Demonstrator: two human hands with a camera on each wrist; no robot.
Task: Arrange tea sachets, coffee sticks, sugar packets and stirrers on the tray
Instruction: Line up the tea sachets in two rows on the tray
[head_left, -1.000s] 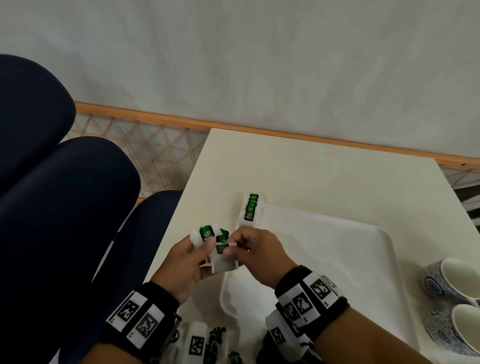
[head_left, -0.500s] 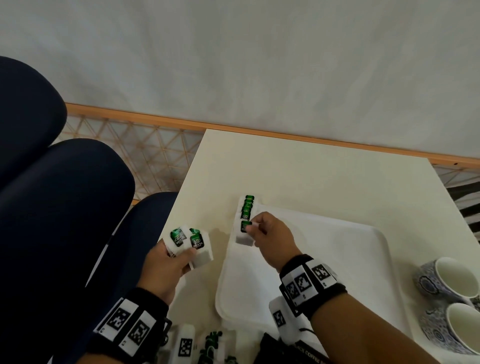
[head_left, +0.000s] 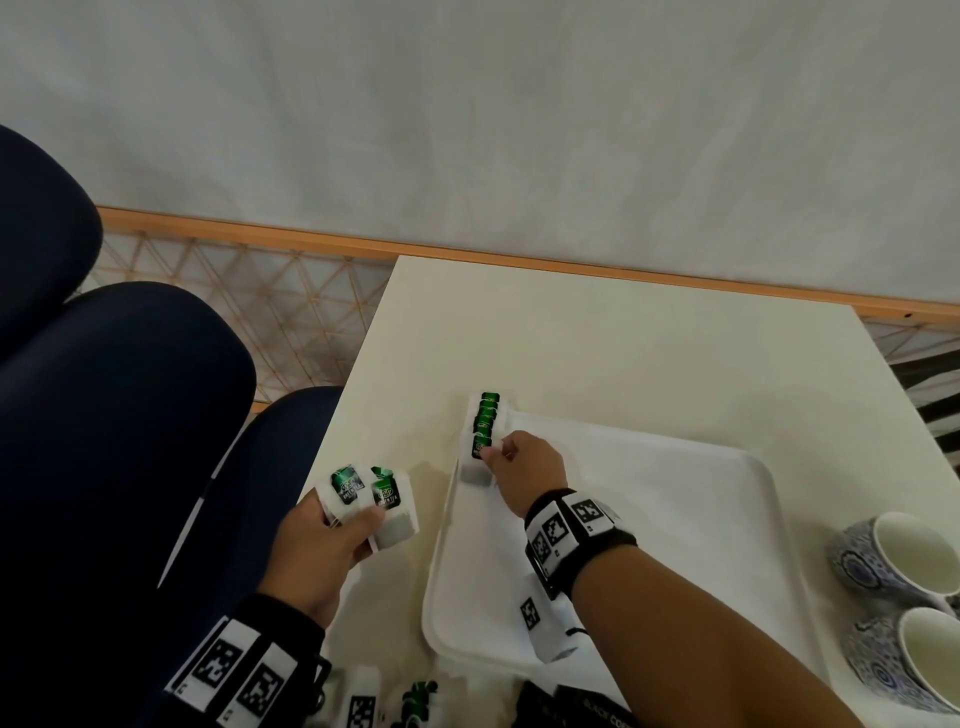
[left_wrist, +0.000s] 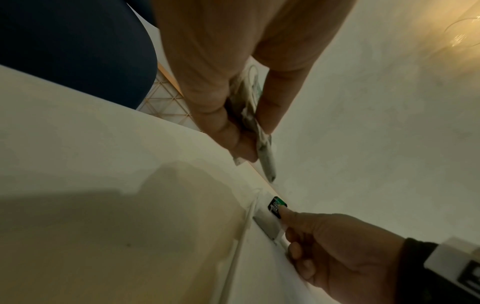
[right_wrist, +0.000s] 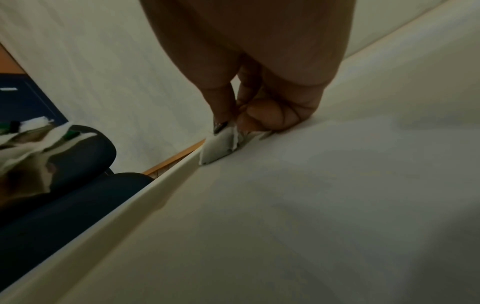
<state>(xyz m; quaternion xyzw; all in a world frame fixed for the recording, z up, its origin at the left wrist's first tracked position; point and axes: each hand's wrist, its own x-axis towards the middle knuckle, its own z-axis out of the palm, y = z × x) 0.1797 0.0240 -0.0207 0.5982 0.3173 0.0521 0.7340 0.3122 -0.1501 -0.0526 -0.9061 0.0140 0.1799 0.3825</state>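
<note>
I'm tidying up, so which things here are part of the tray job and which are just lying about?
Part of the job:
tray
row of tea bags
tea bag in right hand
two tea bags in left hand

Lying about:
two cups
chairs

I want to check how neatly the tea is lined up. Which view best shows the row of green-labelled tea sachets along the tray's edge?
The head view: the row of green-labelled tea sachets shows whole along the white plastic tray. The left wrist view shows only the nearest sachet under the right hand; the right wrist view shows just its pale pouch.
</note>
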